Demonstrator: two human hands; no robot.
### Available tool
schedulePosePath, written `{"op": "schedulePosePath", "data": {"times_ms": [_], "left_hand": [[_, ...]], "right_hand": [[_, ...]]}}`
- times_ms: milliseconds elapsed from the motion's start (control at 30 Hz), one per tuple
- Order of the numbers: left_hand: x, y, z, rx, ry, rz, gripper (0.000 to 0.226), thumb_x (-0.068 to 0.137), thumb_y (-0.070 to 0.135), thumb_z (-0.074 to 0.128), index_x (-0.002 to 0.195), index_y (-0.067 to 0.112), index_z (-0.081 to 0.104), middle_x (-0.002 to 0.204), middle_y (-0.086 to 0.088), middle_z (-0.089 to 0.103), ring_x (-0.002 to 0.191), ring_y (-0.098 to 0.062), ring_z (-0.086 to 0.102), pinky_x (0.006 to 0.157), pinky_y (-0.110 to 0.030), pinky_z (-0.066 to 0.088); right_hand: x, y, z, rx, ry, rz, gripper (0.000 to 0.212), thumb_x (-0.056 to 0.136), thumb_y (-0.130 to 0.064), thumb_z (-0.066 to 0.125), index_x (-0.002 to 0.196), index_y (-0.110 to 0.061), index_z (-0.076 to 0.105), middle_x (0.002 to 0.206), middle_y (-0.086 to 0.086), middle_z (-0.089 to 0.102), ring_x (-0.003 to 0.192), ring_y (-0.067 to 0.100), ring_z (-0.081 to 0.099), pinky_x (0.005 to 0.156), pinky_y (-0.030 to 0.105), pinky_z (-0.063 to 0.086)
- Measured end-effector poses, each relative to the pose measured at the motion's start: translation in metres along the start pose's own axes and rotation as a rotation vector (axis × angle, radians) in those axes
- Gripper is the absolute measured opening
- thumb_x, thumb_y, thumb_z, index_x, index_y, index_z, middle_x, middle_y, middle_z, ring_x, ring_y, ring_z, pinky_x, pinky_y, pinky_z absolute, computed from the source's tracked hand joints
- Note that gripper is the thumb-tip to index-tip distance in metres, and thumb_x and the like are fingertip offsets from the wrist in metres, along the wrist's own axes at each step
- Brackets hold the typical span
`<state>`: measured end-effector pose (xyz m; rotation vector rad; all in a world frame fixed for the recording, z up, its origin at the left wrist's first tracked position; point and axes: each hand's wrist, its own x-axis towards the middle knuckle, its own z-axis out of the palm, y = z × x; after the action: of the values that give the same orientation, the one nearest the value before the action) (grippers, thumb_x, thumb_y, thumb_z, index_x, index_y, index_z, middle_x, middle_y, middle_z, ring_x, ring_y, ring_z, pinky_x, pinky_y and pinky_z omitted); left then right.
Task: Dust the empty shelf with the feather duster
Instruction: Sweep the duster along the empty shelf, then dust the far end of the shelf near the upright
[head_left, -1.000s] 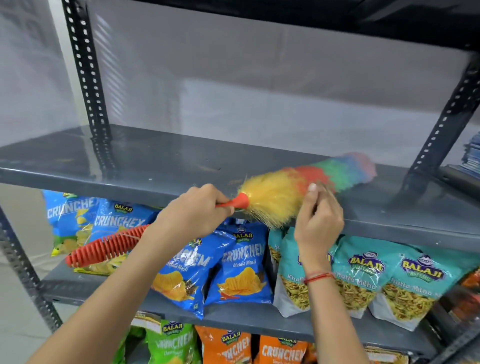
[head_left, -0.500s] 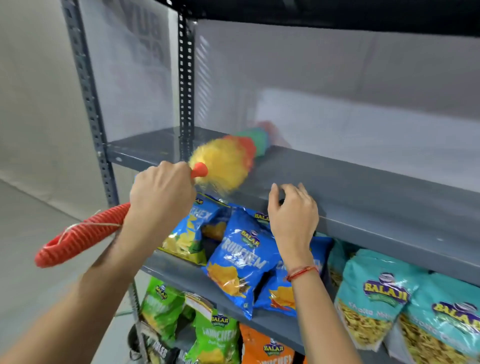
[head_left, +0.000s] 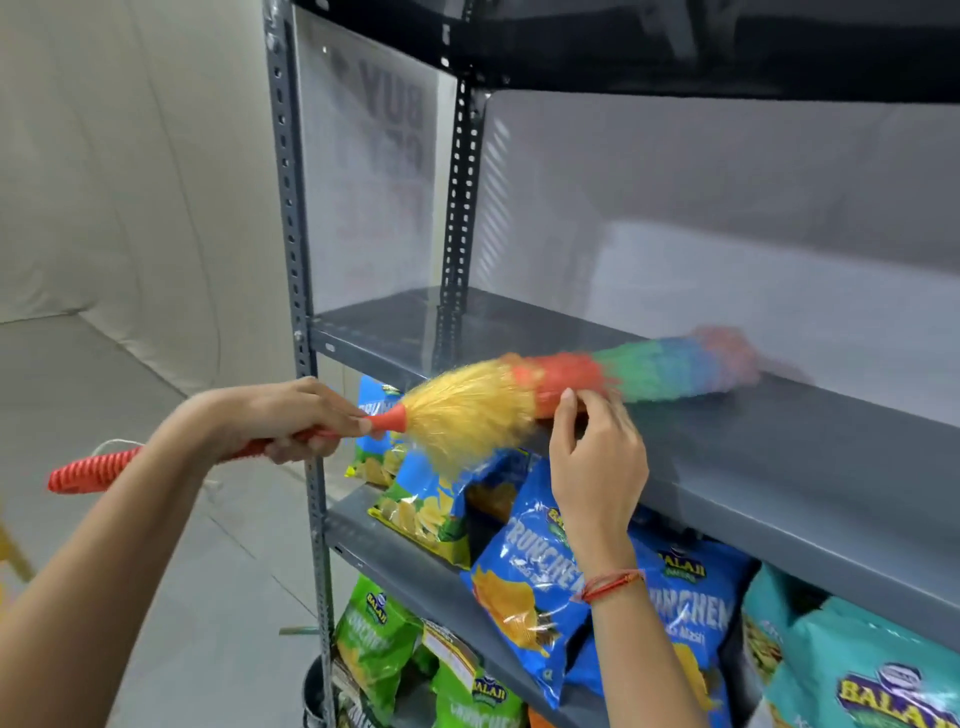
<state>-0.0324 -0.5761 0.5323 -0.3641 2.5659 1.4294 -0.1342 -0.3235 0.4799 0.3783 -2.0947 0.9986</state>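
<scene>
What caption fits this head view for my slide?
Left hand sweeps a rainbow feather duster along the empty grey shelf; right hand rests at its edge.

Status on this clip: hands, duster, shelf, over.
Left hand gripping feather duster handle. Right hand open at shelf edge. Duster head on shelf. Nothing in the way.

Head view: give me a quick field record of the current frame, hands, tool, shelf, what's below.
left hand: closed around the red ribbed handle of the feather duster
right hand: open, at the front edge of the empty shelf, fingertips by the duster's red band
duster head: lying across the shelf top, far end blurred
shelf contents: nothing but the duster
tier below: blue snack bags, teal bags to their right
lowest visible tier: green snack bags
right wrist: red thread band
</scene>
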Motion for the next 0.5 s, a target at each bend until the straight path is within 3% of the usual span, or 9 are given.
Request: {"op": "schedulePosePath", "data": {"times_ms": [167,300,500], "left_hand": [[-0.002,-0.007,-0.038,0.000,0.097,-0.156,0.023,0.091,0.023,0.056,0.106,0.012,0.069,0.043,0.003,0.038,0.027,-0.007,0.027,0.028,-0.013,0.022],[0.003,-0.007,-0.057,0.012,0.195,-0.265,0.027,0.091,0.024,0.056,0.111,0.008,0.066,0.041,0.004,0.039,0.028,-0.007,0.026,0.032,-0.013,0.021],[0.008,-0.004,-0.082,0.018,0.214,-0.379,0.018,0.090,0.025,0.055,0.095,0.016,0.070,0.049,0.003,0.038,0.030,-0.007,0.028,0.032,-0.014,0.024]], "right_hand": [[0.008,-0.022,0.033,0.042,-0.031,-0.040,0.019,0.092,-0.019,0.057,0.087,-0.005,0.069,0.091,0.015,0.075,0.108,0.035,0.065,0.081,0.039,0.055],[0.012,-0.039,0.062,0.046,-0.163,-0.076,0.024,0.094,-0.021,0.053,0.087,-0.005,0.069,0.091,0.016,0.076,0.116,0.033,0.061,0.083,0.040,0.054],[0.019,-0.058,0.088,0.066,-0.230,-0.093,0.029,0.095,-0.024,0.050,0.080,-0.005,0.067,0.086,0.016,0.075,0.115,0.033,0.061,0.087,0.040,0.054]]}}
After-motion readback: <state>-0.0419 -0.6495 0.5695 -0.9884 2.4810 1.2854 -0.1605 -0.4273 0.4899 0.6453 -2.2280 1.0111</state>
